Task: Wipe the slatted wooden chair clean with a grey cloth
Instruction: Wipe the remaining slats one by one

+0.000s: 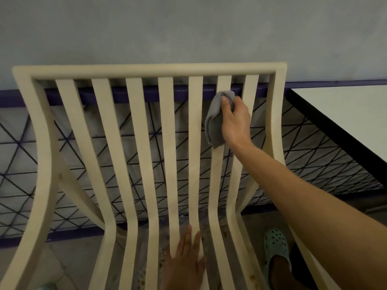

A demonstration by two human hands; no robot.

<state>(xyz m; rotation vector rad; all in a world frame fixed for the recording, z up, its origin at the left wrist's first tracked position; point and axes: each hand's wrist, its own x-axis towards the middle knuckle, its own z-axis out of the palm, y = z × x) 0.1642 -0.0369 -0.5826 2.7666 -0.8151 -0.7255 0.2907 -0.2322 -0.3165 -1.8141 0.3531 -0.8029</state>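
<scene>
The slatted wooden chair (144,132) fills the view, pale cream, its curved back slats running from the top rail down into the seat. My right hand (235,120) grips the grey cloth (215,120) and presses it against the upper part of a slat near the right side of the back, just below the top rail. The cloth hangs down along that slat. My left hand (186,260) lies flat, fingers spread, on the seat slats at the bottom centre, holding nothing.
Behind the chair runs a dark purple railing with black wire mesh (324,155) in front of a grey wall. A white table with a black edge (345,114) stands at the right. My foot in a pale green clog (276,248) rests on the tiled floor.
</scene>
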